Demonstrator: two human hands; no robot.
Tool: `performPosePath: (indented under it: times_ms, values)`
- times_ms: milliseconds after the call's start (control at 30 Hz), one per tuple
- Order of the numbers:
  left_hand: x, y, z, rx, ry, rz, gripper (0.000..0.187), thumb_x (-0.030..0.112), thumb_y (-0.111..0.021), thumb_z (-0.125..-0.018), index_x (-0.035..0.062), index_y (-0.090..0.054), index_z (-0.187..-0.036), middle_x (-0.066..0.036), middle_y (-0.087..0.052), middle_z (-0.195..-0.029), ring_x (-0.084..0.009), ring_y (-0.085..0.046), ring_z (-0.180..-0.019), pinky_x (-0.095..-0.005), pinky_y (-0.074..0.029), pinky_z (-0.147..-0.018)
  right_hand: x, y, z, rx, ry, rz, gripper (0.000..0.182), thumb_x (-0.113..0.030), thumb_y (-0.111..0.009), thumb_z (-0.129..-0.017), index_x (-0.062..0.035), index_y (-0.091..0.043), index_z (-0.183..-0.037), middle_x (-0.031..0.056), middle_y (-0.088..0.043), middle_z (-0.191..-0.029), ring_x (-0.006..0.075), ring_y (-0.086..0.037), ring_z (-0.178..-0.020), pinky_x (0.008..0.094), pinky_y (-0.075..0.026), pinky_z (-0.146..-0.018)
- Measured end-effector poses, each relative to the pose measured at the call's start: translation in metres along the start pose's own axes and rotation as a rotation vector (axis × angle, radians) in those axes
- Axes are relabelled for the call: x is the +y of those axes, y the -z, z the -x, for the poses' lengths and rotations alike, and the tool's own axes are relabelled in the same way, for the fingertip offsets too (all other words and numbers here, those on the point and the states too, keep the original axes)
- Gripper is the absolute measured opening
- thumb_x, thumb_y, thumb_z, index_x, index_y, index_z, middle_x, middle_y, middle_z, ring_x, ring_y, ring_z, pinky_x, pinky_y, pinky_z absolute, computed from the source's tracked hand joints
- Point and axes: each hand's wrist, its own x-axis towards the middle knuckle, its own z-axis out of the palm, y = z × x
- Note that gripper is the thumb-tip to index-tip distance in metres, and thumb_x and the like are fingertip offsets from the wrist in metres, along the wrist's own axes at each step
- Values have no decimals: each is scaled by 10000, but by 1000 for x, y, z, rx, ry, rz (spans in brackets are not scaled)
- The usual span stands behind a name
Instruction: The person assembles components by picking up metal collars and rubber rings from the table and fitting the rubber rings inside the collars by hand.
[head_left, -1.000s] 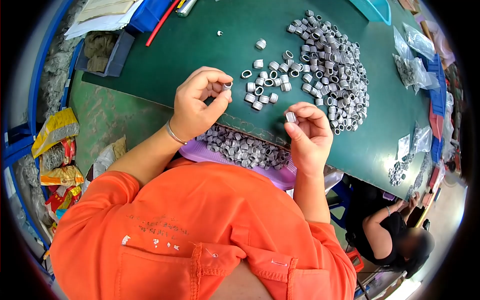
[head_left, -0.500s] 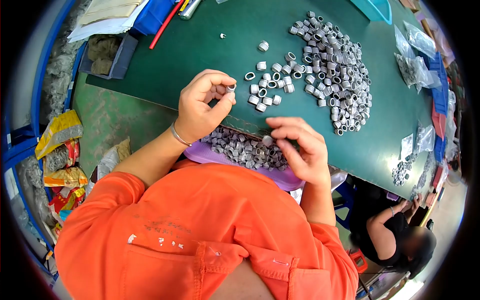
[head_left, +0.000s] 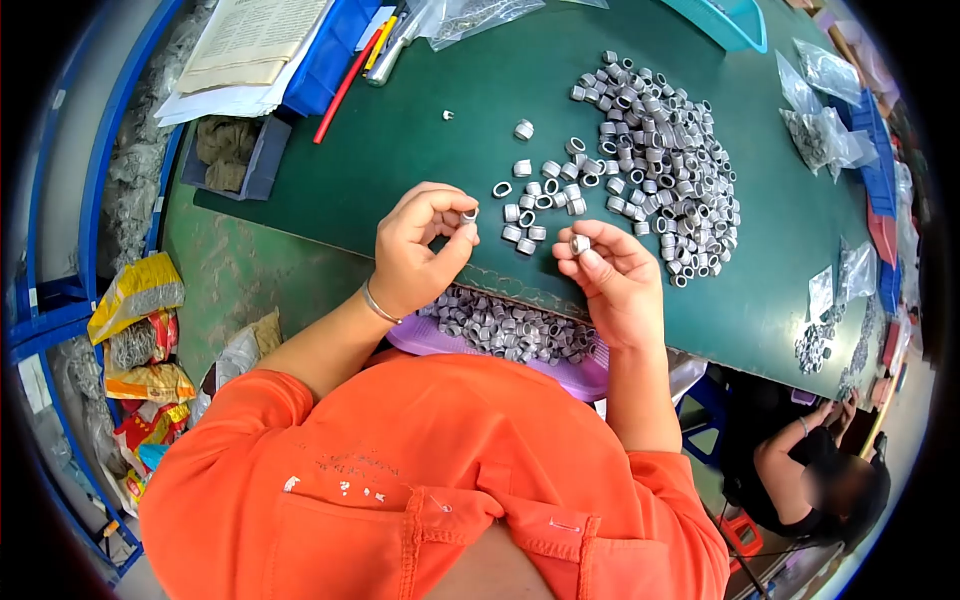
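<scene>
Rings, one apiece, sit pinched in our half-curled left hand and right hand, mid-frame; a pile lies upper right.

A heap of rings lay on the table, loose rings were at its left, a basket with more rings was before the person, a tray stood behind.

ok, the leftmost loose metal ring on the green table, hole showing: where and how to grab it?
I'd pinch the leftmost metal ring across opposite sides of its outer wall, coming from above and left. Its hole faces the camera, so the wall is probably reachable; bare green table lies to its left, while neighbouring rings sit close on the right.
</scene>
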Motion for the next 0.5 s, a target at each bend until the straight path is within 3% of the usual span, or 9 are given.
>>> performPosePath:
  times_ms: [167, 300, 400, 467, 500]
  values:
    - [3, 0, 0, 12, 25, 20, 191, -110, -515, -811, -57, -523, -994, -120, -517, -1001, -115, -577, -749, -229, -495, -669, 1, 7, 3, -62, -135, -269, 231, 52, -529, -854, 52, -540, -1085, 217, -604, -1062, 263, -633, -952, 302, -550, -795]
    - [1, 1, 1, 10, 11, 12, 191, -105, -514, -815, -58, -524, -1000, -118, -517, -1002, -114, -576, -749, -227, -494, -668, 1, 3, 7, -64, -108, -299, 191, 57, -536, -848, 44, -546, -1038, 222, -607, -1051, 271, -632, -953, 307, -557, -786]
    - [2, 0, 1, 15, 27, 29, 190, -105, -515, -815, -57, -527, -999, -114, -517, -1001, -113, -577, -750, -226, -493, -665, 1, 3, 12, -107, -44, -207, 143, 88, -528, -830, 29, -561, -957, 222, -611, -1044, 276, -630, -952, 322, -545, -786]
    - [1, 0, 1, 17, 26, 23, 190, -104, -516, -815, -57, -528, -998, -112, -517, -1001, -113, -578, -750, -226, -493, -664, 4, 9, 10, -328, 162, 108, 168, 137, -508, -781, 9, -582, -861, 209, -612, -1054, 267, -615, -970, 334, -512, -804]
    - [1, 0, 1, 16, 26, 20, 189, -104, -517, -814, -56, -529, -997, -110, -518, -1000, -113, -579, -751, -226, -493, -662, 5, 8, 6, -401, 276, 207, 223, 165, -481, -728, -10, -597, -803, 161, -625, -1008, 230, -598, -933, 329, -477, -787]
